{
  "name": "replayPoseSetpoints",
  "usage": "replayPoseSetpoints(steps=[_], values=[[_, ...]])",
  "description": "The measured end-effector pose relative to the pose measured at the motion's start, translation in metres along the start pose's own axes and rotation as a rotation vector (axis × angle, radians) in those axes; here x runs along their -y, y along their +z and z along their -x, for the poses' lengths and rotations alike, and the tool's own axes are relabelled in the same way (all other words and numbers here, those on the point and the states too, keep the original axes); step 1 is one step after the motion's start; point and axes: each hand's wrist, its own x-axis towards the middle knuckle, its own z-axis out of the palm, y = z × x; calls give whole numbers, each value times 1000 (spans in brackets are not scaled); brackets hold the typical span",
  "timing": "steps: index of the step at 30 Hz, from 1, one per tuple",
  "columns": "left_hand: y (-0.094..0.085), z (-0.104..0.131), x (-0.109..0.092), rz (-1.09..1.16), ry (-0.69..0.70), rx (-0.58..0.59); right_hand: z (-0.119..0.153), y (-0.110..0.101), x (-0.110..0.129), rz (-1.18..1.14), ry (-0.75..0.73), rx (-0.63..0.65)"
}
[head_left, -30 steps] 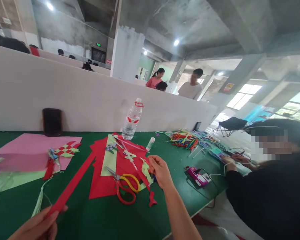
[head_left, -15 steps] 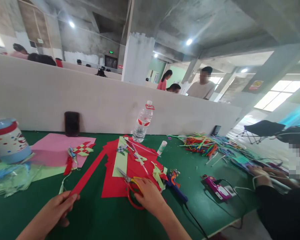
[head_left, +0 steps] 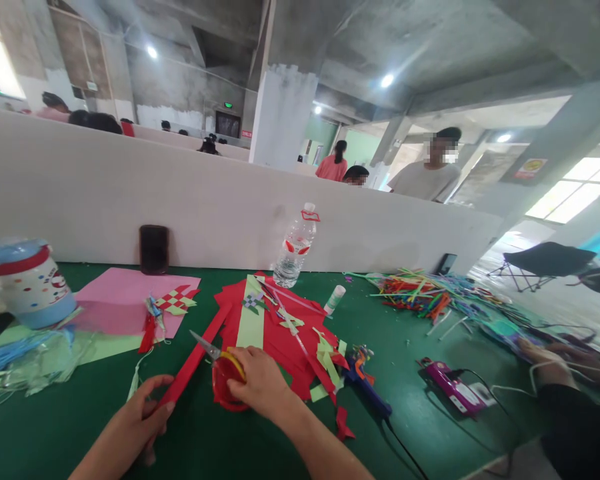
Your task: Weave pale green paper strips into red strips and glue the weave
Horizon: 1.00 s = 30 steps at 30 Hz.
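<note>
Between the thumb and fingers of my left hand is the near end of a long red paper strip, which slants away toward the paper pile. My right hand grips scissors with red and yellow handles. Their metal blades point up and left and lie over the strip. Beyond the scissors is a pile of red paper sheets with a pale green strip on top. A small woven paper piece sits on that green strip.
A glue stick, a water bottle and a blue glue gun surround the pile. Leftward are pink paper, a woven paper fish and a blue-lidded jug. Rightward lie a purple power strip, colourful sticks and another person's hands.
My right hand has lifted the scissors off the red pile and carried them left to the red strip. My left hand still holds the strip. The view has shifted slightly.
</note>
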Motion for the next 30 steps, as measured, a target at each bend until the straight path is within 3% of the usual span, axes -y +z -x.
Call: replayPoseSetpoints(steps=[3, 6, 11, 16, 24, 30], values=[[2, 2, 0, -24, 1, -7, -13, 8, 9, 34, -43, 29], [1, 5, -3, -70, 8, -20, -17, 4, 5, 54, -55, 17], [-14, 10, -12, -287, 66, 7, -23, -13, -20, 114, 57, -93], [-32, 18, -23, -599, 35, 15, -27, -5, -44, 155, 102, -63], [-32, 26, -30, -635, 51, 41, -26, 6, -52, 64, 94, -121], [-29, 29, -27, -584, 90, 138, -29, 1, -58, -158, 141, -270]])
